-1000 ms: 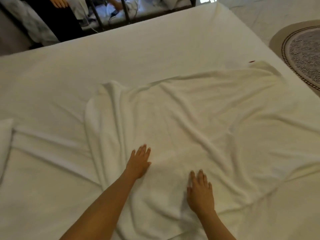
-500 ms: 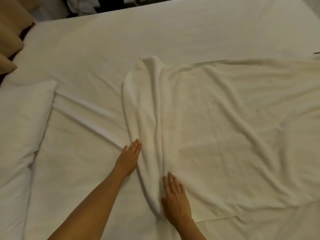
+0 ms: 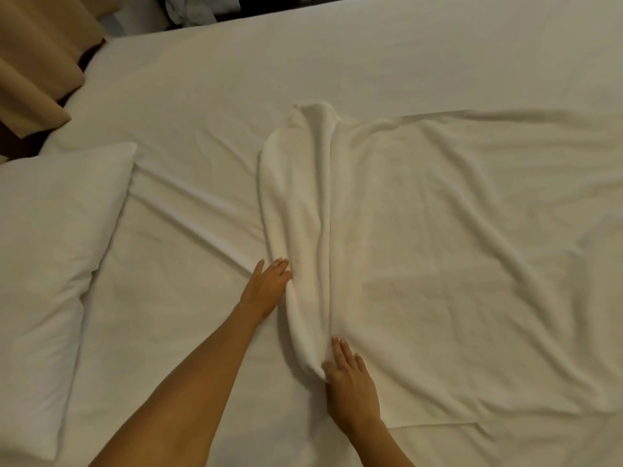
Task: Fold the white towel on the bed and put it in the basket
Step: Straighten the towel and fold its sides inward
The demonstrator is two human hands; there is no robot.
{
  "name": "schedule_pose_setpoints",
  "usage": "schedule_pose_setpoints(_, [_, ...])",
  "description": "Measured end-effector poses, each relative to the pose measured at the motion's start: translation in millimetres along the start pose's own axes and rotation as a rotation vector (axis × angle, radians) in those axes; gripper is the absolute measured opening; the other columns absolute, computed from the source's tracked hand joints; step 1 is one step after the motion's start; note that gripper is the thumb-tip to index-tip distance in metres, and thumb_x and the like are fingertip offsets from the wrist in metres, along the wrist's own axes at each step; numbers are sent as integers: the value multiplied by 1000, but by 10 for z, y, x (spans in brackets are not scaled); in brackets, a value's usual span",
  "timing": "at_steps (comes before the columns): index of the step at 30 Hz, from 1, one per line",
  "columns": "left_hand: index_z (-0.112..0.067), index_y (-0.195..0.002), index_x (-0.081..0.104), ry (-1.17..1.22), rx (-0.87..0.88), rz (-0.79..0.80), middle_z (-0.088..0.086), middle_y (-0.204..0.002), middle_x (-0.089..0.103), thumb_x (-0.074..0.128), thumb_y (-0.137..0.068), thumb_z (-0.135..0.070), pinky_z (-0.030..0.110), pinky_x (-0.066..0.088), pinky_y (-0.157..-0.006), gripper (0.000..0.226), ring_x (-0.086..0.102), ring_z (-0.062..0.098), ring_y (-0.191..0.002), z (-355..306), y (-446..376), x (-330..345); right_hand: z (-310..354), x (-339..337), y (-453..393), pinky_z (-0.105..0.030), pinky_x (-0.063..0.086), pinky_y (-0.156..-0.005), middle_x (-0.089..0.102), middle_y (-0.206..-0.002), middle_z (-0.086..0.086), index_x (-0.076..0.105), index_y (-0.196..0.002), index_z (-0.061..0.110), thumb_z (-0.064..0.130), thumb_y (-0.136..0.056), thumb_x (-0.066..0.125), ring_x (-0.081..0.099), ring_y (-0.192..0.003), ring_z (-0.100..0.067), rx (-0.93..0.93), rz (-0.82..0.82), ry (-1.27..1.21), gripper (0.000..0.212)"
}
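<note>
The white towel (image 3: 438, 264) lies spread over the bed (image 3: 337, 62), reaching off the right edge of the view. Its left edge is bunched into a long rolled ridge running away from me. My left hand (image 3: 268, 286) lies flat on the sheet with its fingertips against the left side of that ridge. My right hand (image 3: 350, 379) rests flat, fingers apart, at the near end of the ridge, thumb against the roll. Neither hand grips the cloth. No basket is in view.
A white pillow (image 3: 50, 264) lies on the bed at the left. Tan curtain folds (image 3: 33, 62) hang at the top left corner. Crumpled light cloth (image 3: 192, 8) sits in the dark gap beyond the far edge of the bed.
The view has swung left, bringing the pillow in. Both hands have slid from the towel's middle to its left edge, which is now bunched into a ridge between them.
</note>
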State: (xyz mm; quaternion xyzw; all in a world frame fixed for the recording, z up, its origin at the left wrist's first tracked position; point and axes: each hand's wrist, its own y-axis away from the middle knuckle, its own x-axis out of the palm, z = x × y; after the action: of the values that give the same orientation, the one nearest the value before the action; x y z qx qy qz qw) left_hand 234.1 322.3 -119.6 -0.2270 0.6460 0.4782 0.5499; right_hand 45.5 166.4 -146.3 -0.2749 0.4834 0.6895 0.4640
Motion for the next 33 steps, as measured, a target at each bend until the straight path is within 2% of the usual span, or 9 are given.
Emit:
schedule_pose_setpoints(3, [-9, -132, 46, 16, -32, 1, 7, -152, 35, 39, -92, 6, 44, 10, -119, 43, 22, 21, -147, 26, -89, -197, -69, -191, 26, -28, 56, -78, 67, -118, -1, 72, -87, 22, 16, -60, 79, 68, -102, -21, 65, -73, -176, 29])
schedule_pose_setpoints(6, [-8, -115, 52, 80, -52, -120, 13, -124, 56, 40, -91, 4, 44, 12, -118, 30, 47, 27, -126, 33, -258, -467, -184, -421, -16, -35, 47, -72, 67, -106, -7, 58, -108, 11, 14, -88, 50, 64, -96, -31, 237, -178, -337, 22])
schedule_pose_setpoints(10, [-7, -107, 52, 85, 6, -158, 13, -103, 62, 36, -91, 6, 46, 20, -117, 25, 57, 31, -101, -118, -737, -836, -448, -704, -196, -35, 45, -68, 69, -93, -16, 57, -111, 10, 14, -90, 48, 65, -88, -37, 433, -417, -390, 24])
schedule_pose_setpoints(17, [-8, -109, 54, 182, 82, -352, 12, -106, 63, 35, -92, 5, 44, 24, -115, 29, 59, 32, -102, -656, -1649, -1200, -1144, -1343, -694, -41, 47, -69, 67, -91, -24, 55, -109, 7, 12, -89, 47, 63, -84, -42, 618, -665, -330, 23])
schedule_pose_setpoints(20, [-10, -122, 54, 262, 98, -341, 8, -130, 56, 41, -96, -4, 44, 16, -118, 29, 49, 25, -125, -814, -1804, -1144, -1450, -1400, -866, -37, 42, -65, 66, -92, -21, 54, -105, 5, 13, -90, 43, 61, -83, -40, 678, -665, -315, 20])
schedule_pose_setpoints(24, [-11, -147, 29, 161, 99, -153, 9, -159, 21, 31, -102, -35, 45, 10, -120, 52, 18, 20, -147, -770, -1530, -672, -1554, -1259, -890, -45, 44, -89, 51, -132, -22, 39, -137, 7, 11, -93, 45, 50, -115, -39, 562, -535, -191, 45])
schedule_pose_setpoints(28, [-12, -152, 11, 171, 165, -83, 7, -161, 5, -8, -84, -68, 48, 10, -120, 90, 7, 20, -150, -615, -1128, -195, -1472, -1103, -857, -44, 10, -118, 5, -159, -12, 7, -151, 19, -2, -88, 37, 9, -146, -28, 339, -421, 66, 73])
schedule_pose_setpoints(30, [-8, -151, 13, 191, 181, -117, 11, -160, 11, -10, -80, -72, 48, 12, -119, 98, 11, 25, -149, -544, -1017, -85, -1453, -1094, -900, -42, 2, -118, 6, -159, -9, 13, -150, 17, -3, -82, 41, 5, -147, -24, 266, -387, 117, 76])
schedule_pose_setpoints(33, [-5, -150, 18, 130, 235, -112, 16, -158, 18, 10, -82, -76, 49, 22, -115, 98, 19, 29, -147, -385, -890, -1, -1413, -1155, -1040, -40, 14, -117, 28, -153, -16, 30, -146, 10, 22, -87, 32, 24, -143, -29, 178, -337, 91, 60])
